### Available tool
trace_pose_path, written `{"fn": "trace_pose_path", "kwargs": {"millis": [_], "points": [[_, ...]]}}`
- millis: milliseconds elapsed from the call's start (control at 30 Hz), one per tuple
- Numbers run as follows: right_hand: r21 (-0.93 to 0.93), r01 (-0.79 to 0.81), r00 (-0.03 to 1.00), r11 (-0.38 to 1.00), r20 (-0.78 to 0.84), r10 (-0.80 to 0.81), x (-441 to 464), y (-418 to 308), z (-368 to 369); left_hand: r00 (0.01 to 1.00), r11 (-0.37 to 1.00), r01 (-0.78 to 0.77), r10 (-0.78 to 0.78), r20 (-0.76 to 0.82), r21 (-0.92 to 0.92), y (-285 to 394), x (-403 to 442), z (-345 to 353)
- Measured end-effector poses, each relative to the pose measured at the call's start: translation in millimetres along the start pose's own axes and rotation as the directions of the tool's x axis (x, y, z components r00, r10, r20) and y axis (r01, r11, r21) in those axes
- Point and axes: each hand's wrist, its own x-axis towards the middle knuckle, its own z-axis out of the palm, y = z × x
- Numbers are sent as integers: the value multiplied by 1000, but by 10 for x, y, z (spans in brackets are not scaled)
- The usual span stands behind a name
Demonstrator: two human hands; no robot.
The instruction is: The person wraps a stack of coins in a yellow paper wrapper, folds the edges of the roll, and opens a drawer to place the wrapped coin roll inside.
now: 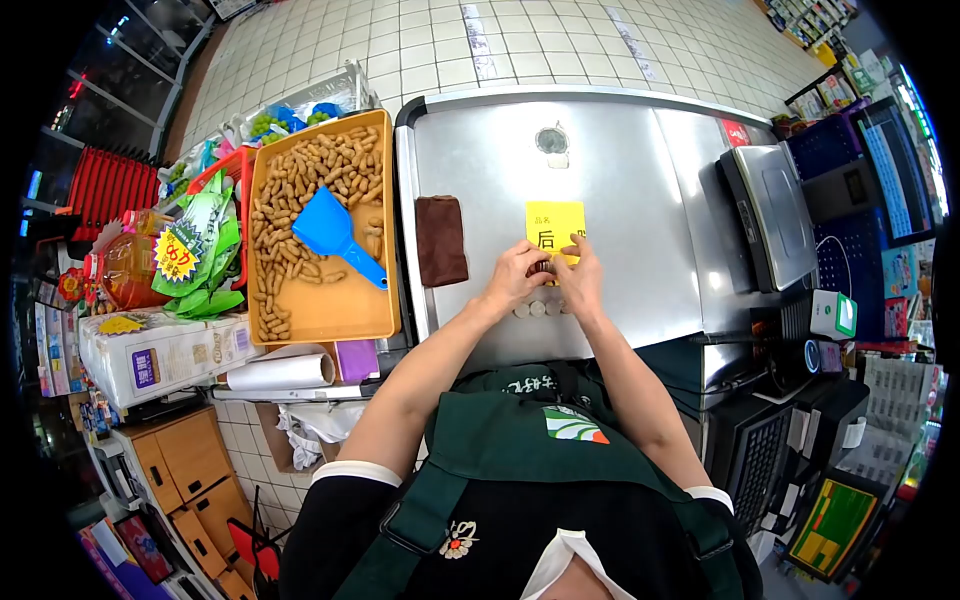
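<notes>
So both hands are working close together over a metal counter (625, 170), fingertips nearly meeting. The left hand (516, 272) has its fingers curled in, thumb and fingertips drawn up to a small item (543, 267) in the narrow space between the two hands. It's mostly covered, so I can't tell what it is or whether the fingers are actually clamped on it. The right hand (581, 277) comes in from the other side, thumb toward that same item and a fingertip over the lower right part of a yellow card (555, 215). Can't tell if that hand is gripping anything either.

The card lies flat just beyond both hands, black characters on it, its lower edge partly hidden by the fingers. A short row of coins (537, 309) sits just below the hands, on the body side, seemingly apart from the fingers.

Off to the left of the left hand there's a folded brown cloth (442, 240), and farther out that way a tan tray (345, 312) of peanuts (320, 165) with a blue scoop (328, 230) lying in it. Well right of the right hand: a silver-topped device (785, 215).
</notes>
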Motion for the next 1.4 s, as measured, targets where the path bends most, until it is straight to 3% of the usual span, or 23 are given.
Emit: {"fn": "trace_pose_path", "kwargs": {"millis": [167, 233, 267, 333, 367, 433, 467, 533, 633, 733, 867, 933, 1067, 1167, 1233, 1267, 1333, 1400], "points": [[31, -47, 996, 998, 77, 45, 31, 107, -98, 999, 999, 23, -25, -46, -50, -28, -21, 50], [226, -172, 973, 959, 189, 131, 1, 26, -183, 999, 998, 30, -31, -22, -47, -31, -14, 33], [223, -177, 973, 959, 188, 136, -22, 28, -231, 999, 999, 34, -34, -3, -40, -31, -13, 25], [18, 100, 968, 995, 228, -101, -41, 14, -367, 999, 998, 35, -35, -4, -57, -43, -14, 27], [16, 98, 969, 995, 228, -99, -78, 0, -470, 999, 997, 33, -34, -8, -70, -49, -13, 25], [-242, 400, 828, 884, 509, -234, -239, -93, -677, 999, 998, 31, -32, -17, -63, -40, -13, 17], [-246, 398, 829, 884, 509, -231, -323, -64, -657, 999, 998, 28, -30, -23, -56, -30, -15, 19], [-285, 559, 783, 779, 490, -382, -442, 41, -550, 999, 997, 32, -33, -9, -70, -31, -13, 14], [-345, 600, 763, 722, 519, -386, -373, 200, -398, 1000, 997, 30, -30, 10, -66, -4, -5, -36], [-379, 530, 780, 759, 569, -260, -268, 259, -476, 999, 999, 6, -5, 45, -35, -8, -2, -78], [-414, 470, 826, 780, 516, -225, -199, 272, -592, 999, 999, 14, -12, 45, -50, -20, -26, -64], [-549, 400, 878, 734, 461, -133, -143, 262, -617, 999, 999, 14, -13, 34, -48, -21, -30, -56], [-532, 468, 861, 705, 456, -227, -103, 173, -658, 999, 999, 20, -19, 32, -46, -8, -32, -60], [-594, 382, 891, 708, 440, -112, -31, 147, -654, 999, 998, 16, -14, 31, -57, -14, -30, -62], [-424, 347, 921, 836, 323, -219, 69, 184, -683, 999, 999, 14, -12, 32, -49, -16, -34, -60], [-425, 350, 920, 835, 323, -221, 97, 205, -689, 999, 999, 13, -12, 35, -41, -20, -32, -59], [-242, 190, 959, 951, 253, -128, 58, -84, -683, 999, 999, 17, -15, 33, -50, -19, -27, -58], [-234, 212, 960, 949, 230, -158, 81, -95, -488, 999, 998, 21, -18, 38, -60, -7, -30, -51]]}}
